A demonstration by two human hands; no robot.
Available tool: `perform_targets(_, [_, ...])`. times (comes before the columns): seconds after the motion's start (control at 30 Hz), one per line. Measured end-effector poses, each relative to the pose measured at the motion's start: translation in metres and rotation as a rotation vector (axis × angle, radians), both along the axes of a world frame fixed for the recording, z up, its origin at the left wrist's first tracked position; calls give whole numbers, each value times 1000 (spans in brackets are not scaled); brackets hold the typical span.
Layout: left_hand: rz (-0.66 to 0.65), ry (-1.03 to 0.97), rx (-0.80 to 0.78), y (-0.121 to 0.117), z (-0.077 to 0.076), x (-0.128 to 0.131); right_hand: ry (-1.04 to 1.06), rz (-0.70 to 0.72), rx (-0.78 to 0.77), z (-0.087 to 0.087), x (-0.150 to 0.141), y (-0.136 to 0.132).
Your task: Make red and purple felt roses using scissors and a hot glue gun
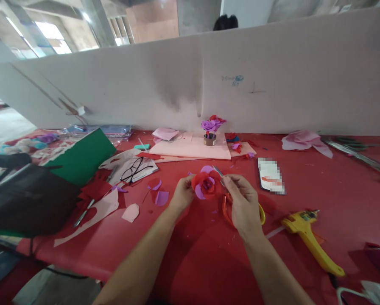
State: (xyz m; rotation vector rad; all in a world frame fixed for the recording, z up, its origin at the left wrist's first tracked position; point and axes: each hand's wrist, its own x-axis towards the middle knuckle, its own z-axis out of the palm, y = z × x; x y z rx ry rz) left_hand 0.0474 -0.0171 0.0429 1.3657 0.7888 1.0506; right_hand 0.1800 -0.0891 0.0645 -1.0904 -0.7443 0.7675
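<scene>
- Left hand (183,190): fingers closed on the left edge of a red and purple paper flower (207,184), with purple scraps (161,198) to its left on the red surface (193,258).
- Paper flower: held above the surface between the two hands, its layered petals facing up.
- Small pot (210,141): upright behind the paper flower on a pink sheet (177,149), carrying purple and red blooms (209,126).
- Right hand (243,203): gripping scissors (225,210), their metal tip at the flower's right edge; contact cannot be told.
- Phone (272,176): flat, right of that hand.
- Yellow glue gun (314,243): farther right, lying down.
</scene>
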Motion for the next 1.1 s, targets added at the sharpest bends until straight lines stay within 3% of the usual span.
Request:
perform_targets(0.13, [-44, 37, 31, 0, -4, -1, -316, 19, -32, -2, 1, -2])
perform_targets(0.23, [-55, 66, 63, 0, -4, -2, -344, -17, -63, -4, 3, -1])
perform_targets(0.5, [-116, 27, 46, -2, -4, -1, -108, 20, -100, -3, 0, 0])
perform_targets(0.83, [98, -160, -52, 1, -5, 2, 390, 11, -167, -1, 1, 4])
perform_targets(1.1, [183, -138, -37, 4, -6, 0, 313, 72, -253, -2, -5, 3])
